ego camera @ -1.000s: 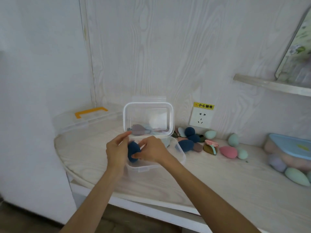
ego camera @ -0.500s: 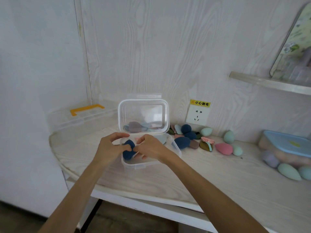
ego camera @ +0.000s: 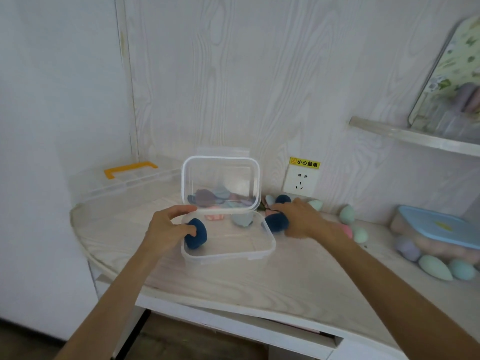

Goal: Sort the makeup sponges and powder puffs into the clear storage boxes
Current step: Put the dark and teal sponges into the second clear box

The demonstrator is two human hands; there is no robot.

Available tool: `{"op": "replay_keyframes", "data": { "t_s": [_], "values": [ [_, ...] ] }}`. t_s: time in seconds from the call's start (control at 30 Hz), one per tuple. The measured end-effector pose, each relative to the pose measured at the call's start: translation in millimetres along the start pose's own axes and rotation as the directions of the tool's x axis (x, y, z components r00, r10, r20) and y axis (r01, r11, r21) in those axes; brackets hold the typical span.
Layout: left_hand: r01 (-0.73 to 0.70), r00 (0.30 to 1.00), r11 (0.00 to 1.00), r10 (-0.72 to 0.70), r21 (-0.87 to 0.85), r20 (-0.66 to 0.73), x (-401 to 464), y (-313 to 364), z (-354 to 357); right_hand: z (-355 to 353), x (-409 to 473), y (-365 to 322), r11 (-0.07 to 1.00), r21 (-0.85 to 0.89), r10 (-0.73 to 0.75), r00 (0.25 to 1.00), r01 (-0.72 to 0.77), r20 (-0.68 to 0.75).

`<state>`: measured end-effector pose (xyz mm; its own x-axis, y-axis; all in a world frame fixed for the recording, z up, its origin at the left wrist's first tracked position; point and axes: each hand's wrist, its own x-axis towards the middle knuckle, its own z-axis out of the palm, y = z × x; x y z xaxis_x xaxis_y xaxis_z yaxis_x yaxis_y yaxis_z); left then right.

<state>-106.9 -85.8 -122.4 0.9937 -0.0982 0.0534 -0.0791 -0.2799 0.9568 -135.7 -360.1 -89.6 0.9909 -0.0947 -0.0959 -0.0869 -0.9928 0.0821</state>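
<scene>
Whitewashed wooden counter: our left hand pinches a navy teardrop sponge inside the clear lidded plastic box, our right hand grips another navy sponge, many pastel sponges unsorted.

A pale whitewashed wood-grain wall panel backs a light wooden desk top with a rounded corner. A white wall socket sits under a yellow warning sticker. A plain white wall stands left; a narrow clear shelf juts out right.
</scene>
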Motion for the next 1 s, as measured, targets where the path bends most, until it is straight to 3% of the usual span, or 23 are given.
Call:
{"op": "replay_keyframes", "data": {
  "t_s": [0.13,0.2,0.27,0.3,0.37,0.4,0.43,0.5,0.6,0.77,0.9,1.0],
  "values": [
    [0.009,1.000,1.000,-0.009,-0.006,0.013,-2,1,0,19,6,3,0.992,-0.119,-0.070,0.972,0.044,-0.223],
    [0.004,1.000,1.000,-0.004,-0.009,0.011,-2,1,0,13,4,8,0.997,-0.072,-0.044,0.931,0.019,-0.361],
    [-0.006,1.000,1.000,0.006,-0.017,0.008,-1,2,5,-10,-5,11,0.969,0.247,0.124,0.850,0.007,-0.512],
    [-0.009,1.000,1.000,0.009,-0.018,0.014,0,4,12,-25,-13,11,0.888,0.457,0.215,0.833,0.052,-0.511],
    [0.000,1.000,1.000,0.000,-0.004,0.022,1,9,30,-51,-28,5,0.644,0.754,0.247,0.899,0.127,-0.362],
    [-0.001,1.000,1.000,0.001,0.006,0.018,2,11,40,-58,-33,-1,0.587,0.802,0.199,0.942,0.108,-0.272],
    [-0.008,1.000,1.000,0.008,0.018,0.013,3,13,51,-60,-36,-7,0.612,0.788,0.138,0.973,0.064,-0.186],
    [-0.022,1.000,0.998,0.021,0.058,0.011,7,16,65,-50,-39,-20,0.762,0.648,0.063,0.996,-0.011,-0.057],
    [-0.041,0.999,0.994,0.038,0.105,0.026,15,16,72,-27,-30,-34,0.881,0.473,0.049,0.998,-0.025,-0.039],
    [-0.140,0.990,0.918,0.134,0.371,0.043,19,17,68,-1,-6,-48,0.905,0.425,0.019,0.992,0.037,-0.127],
    [-0.233,0.940,0.674,0.341,0.701,-0.016,15,29,62,16,1,-51,0.839,0.542,0.076,0.980,0.036,-0.183],
    [-0.230,0.899,0.574,0.435,0.786,-0.055,11,36,67,17,2,-47,0.840,0.540,0.014,0.992,0.055,-0.124]
  ]
}}
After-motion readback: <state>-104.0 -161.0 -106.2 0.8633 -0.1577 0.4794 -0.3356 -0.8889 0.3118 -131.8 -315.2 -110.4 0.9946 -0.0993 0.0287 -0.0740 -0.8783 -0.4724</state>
